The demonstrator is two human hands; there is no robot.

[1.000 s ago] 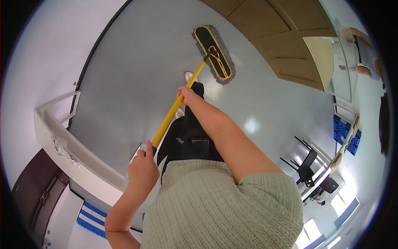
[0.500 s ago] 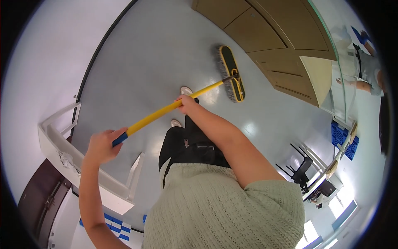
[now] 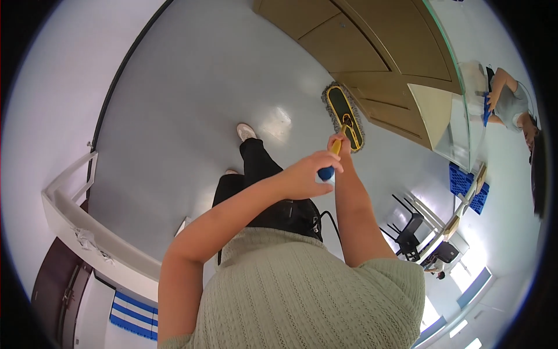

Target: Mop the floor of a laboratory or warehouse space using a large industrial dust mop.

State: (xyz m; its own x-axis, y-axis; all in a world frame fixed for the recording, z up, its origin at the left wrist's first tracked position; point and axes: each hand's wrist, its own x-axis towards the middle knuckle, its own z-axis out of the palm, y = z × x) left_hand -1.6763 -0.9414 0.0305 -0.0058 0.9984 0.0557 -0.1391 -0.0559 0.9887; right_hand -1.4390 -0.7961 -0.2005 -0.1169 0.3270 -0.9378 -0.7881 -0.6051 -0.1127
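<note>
A flat dust mop (image 3: 339, 103) with a dark green top, yellow trim and a grey fringe lies on the floor close to the brown cabinets. Its yellow handle rises toward me and looks short from this angle. My right hand (image 3: 342, 143) is closed round the handle, nearer the mop head. At the blue end of the handle, my left hand (image 3: 308, 174) curls its fingers over the top, with the thumb below. The left forearm crosses in front of my body.
Brown cabinets (image 3: 372, 52) with a glass edge run along the right. A white frame (image 3: 104, 232) stands at the left by the wall. Farther right are a black chair (image 3: 410, 232), a blue pallet (image 3: 460, 181) and another person (image 3: 511, 96) holding something blue.
The mop head has moved right, nearer the cabinets. My left hand has swung the handle's blue end from far left to the middle, close to my right hand, which has also moved right.
</note>
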